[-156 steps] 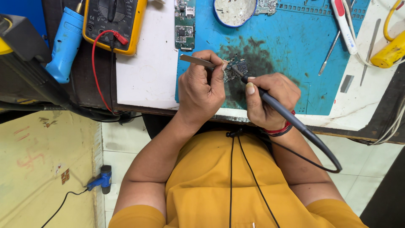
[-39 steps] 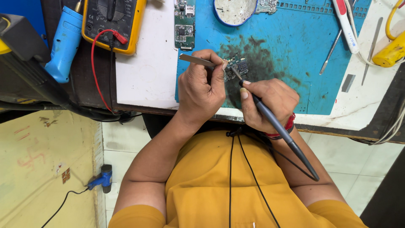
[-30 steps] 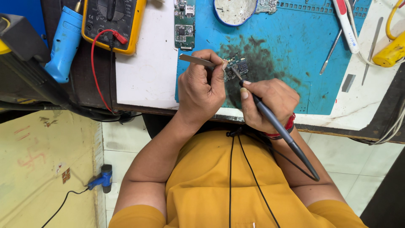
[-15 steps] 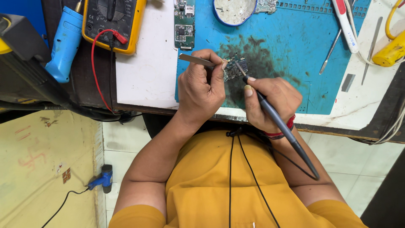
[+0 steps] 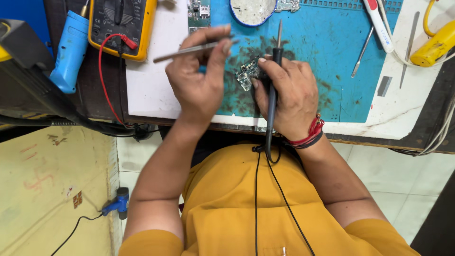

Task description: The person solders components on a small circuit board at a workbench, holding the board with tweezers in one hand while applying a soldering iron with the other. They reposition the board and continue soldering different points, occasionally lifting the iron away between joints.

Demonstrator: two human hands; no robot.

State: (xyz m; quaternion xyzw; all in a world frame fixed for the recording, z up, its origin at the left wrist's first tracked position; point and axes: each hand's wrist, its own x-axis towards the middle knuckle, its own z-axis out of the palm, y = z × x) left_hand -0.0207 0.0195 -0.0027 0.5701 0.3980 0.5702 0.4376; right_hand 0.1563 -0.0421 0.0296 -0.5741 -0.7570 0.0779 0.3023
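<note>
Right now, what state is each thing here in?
left hand: raised, pinching tweezers
right hand: gripping soldering iron, tip pointing away
small circuit board: lying on blue mat
multimeter: red lead plugged in

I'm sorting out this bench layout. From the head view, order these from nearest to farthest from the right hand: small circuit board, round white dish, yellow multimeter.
1. small circuit board, touching the right hand at its fingertips.
2. round white dish, above, at the mat's top edge.
3. yellow multimeter, far left, past the left hand.

The left hand [image 5: 201,80] pinches tweezers [image 5: 189,50] raised above the desk [image 5: 151,95]; the right hand [image 5: 286,97] grips a soldering iron [image 5: 274,80], a small circuit board [image 5: 247,76] just beside its fingers [image 5: 265,71].
</note>
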